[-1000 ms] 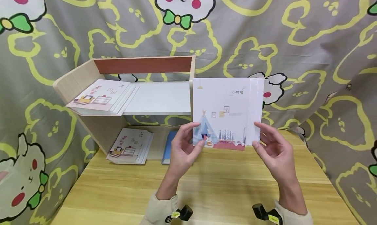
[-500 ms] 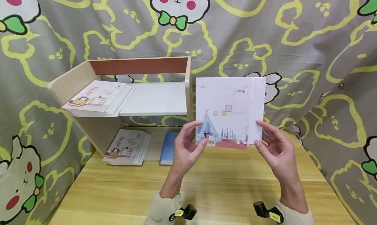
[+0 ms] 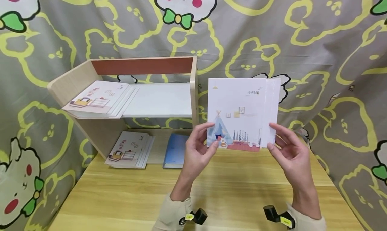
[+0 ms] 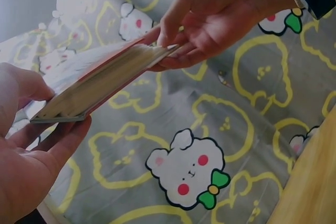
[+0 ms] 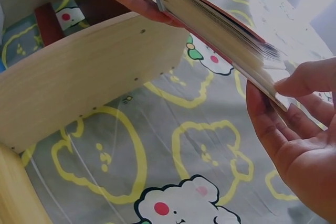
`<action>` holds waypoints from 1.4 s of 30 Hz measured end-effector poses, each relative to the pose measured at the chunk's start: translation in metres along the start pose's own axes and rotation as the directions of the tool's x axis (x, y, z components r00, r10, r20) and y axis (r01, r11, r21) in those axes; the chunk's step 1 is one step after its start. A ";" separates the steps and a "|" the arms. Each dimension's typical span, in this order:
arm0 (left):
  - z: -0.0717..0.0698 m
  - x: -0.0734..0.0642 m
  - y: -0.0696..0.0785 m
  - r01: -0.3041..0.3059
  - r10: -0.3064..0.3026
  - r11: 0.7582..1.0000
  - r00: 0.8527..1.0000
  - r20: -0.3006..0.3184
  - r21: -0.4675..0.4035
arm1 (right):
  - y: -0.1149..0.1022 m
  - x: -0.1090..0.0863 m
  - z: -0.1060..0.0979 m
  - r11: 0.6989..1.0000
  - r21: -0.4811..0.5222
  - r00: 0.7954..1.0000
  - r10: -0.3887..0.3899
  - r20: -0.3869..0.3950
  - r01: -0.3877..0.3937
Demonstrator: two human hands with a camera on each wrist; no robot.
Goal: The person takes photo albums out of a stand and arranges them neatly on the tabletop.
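Observation:
A white square book [image 3: 237, 100] with a blue tent and small pictures on its cover is held up in front of me, above the wooden table. My left hand [image 3: 198, 148] pinches its lower left edge, thumb on the cover and fingers behind. At the lower right edge, my right hand [image 3: 290, 155] pinches the pale strip that juts out beside the cover. In the left wrist view the book [image 4: 105, 82] shows a thick block of pages between its covers. Its leaves [image 5: 262, 53] spread slightly near the right hand in the right wrist view.
A wooden shelf unit [image 3: 194, 86] stands left of the book. White illustrated booklets [image 3: 96, 96] lie fanned on its upper board, with similar booklets [image 3: 130, 148] below. A blue book [image 3: 174, 150] lies on the lower level, beside the left hand. A patterned curtain [image 3: 254, 29] hangs behind.
Both hands have moved right with the book, away from the shelf unit. More of the pale strips shows at the book's right edge than a second ago. The grip looks unchanged.

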State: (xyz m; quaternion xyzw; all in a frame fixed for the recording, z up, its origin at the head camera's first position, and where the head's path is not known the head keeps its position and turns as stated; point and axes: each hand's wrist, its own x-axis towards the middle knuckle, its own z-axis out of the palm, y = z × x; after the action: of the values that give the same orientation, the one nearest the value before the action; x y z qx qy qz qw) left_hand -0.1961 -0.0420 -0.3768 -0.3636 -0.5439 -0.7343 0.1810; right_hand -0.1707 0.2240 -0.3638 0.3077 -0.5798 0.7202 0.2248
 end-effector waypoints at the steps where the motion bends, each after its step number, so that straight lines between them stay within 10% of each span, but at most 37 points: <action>1: 0.001 0.001 -0.001 0.001 -0.001 1.000 1.000 0.000 -0.004 | -0.001 0.000 -0.001 1.000 0.006 1.000 -0.004 -0.001 0.004; 42: 0.048 0.004 -0.028 0.050 -0.049 0.998 0.999 0.012 -0.035 | -0.007 -0.007 -0.051 0.994 0.101 0.999 0.034 -0.026 -0.031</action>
State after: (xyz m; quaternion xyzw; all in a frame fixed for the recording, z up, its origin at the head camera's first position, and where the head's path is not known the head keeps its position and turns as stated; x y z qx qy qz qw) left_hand -0.2012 0.0131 -0.3853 -0.3572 -0.5408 -0.7459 0.1534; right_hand -0.1696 0.2752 -0.3709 0.2992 -0.5444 0.7562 0.2054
